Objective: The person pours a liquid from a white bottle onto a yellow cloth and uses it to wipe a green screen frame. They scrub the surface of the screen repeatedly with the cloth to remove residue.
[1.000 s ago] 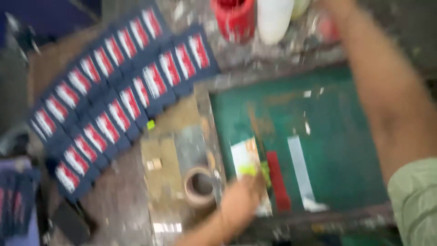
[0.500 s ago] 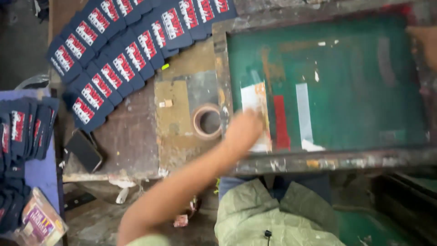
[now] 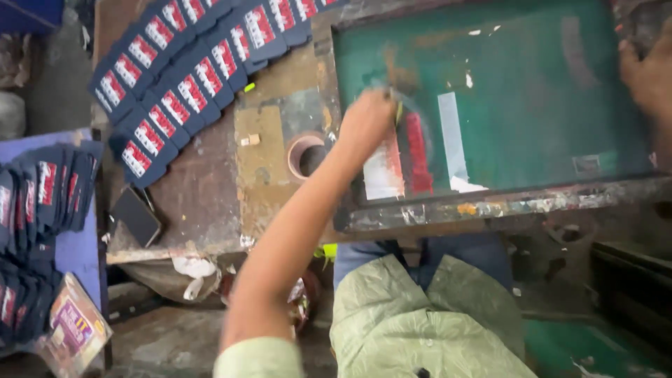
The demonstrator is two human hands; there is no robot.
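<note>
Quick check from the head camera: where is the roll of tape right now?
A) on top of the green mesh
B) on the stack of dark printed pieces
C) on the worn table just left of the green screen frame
C: the roll of tape lies flat on the table, just outside the left edge of the green screen frame, below the rows of dark printed pieces.

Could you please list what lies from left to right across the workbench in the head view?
Stacked dark blue pieces → black rectangular block → tape roll → left hand → red ink strip → white strip → right hand.
</note>
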